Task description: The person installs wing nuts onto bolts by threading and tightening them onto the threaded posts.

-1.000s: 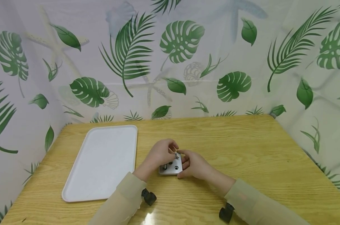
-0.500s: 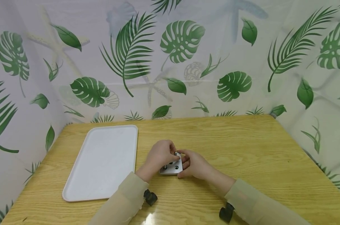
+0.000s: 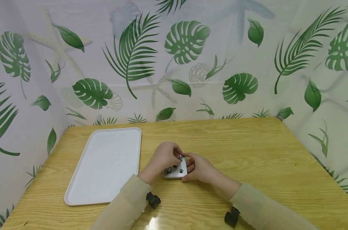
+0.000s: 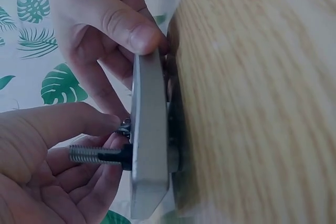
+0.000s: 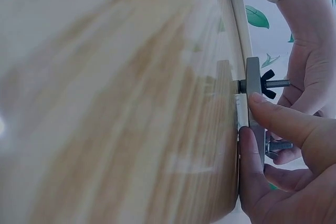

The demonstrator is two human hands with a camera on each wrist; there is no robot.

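Observation:
A square silver metal plate [image 3: 174, 174] with holes lies a little raised over the wooden table, seen edge-on in both wrist views. My right hand [image 3: 200, 167] grips its right side, thumb at the near corner and fingers along the far edge. Threaded bolts stand up through the plate. One bolt [image 4: 86, 154] carries a black wing nut [image 5: 268, 84] seated at the plate's face. Thumb and fingertips of my left hand [image 3: 164, 156] pinch a wing nut [image 4: 124, 128] low on the other bolt [image 5: 282, 145]; the fingers partly hide it.
A white tray [image 3: 105, 166] lies on the table left of my left forearm. The wooden table [image 3: 249, 150] reaches back to a leaf-printed curtain [image 3: 208, 95]. Black wrist cameras [image 3: 153, 200] hang under both sleeves.
My left fingers have shifted around the far bolt, the thumb swinging over the plate and then back, turning at the wing nut. The right hand and plate have stayed in place.

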